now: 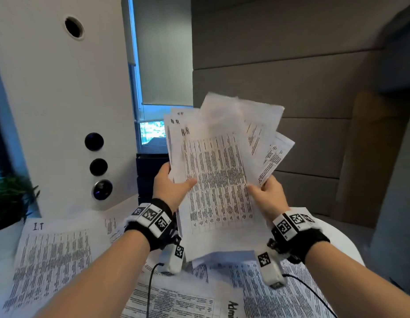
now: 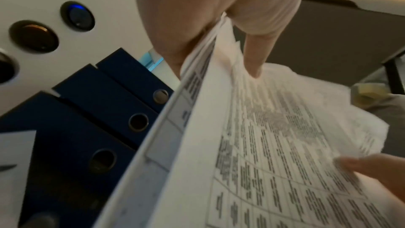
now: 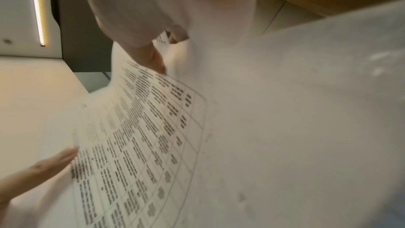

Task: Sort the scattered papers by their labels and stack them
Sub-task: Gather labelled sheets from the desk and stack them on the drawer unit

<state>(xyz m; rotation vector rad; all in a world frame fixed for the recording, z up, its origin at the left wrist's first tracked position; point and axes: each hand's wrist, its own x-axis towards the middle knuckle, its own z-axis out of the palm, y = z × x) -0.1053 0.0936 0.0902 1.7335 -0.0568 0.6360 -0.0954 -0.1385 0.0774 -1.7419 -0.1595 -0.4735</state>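
I hold a fanned bundle of printed sheets (image 1: 217, 171) upright in front of me, above the table. The front sheets carry a handwritten "HR" label (image 1: 185, 131) at the top left. My left hand (image 1: 174, 184) grips the bundle's left edge, thumb across the front page. My right hand (image 1: 265, 193) pinches the right side, where some sheets splay out to the right. In the left wrist view my thumb (image 2: 254, 60) presses on the table-printed page (image 2: 274, 153). The right wrist view shows the same page (image 3: 140, 136) curving away from my right thumb (image 3: 153, 58).
More papers lie on the white table: a sheet labelled "I.T" (image 1: 52, 255) at the left, one reading "Adm" (image 1: 232, 308) near the front edge. Dark blue binders (image 2: 92, 119) stand behind, beside a white column (image 1: 61, 111) with round sockets. A potted plant (image 1: 9, 198) sits far left.
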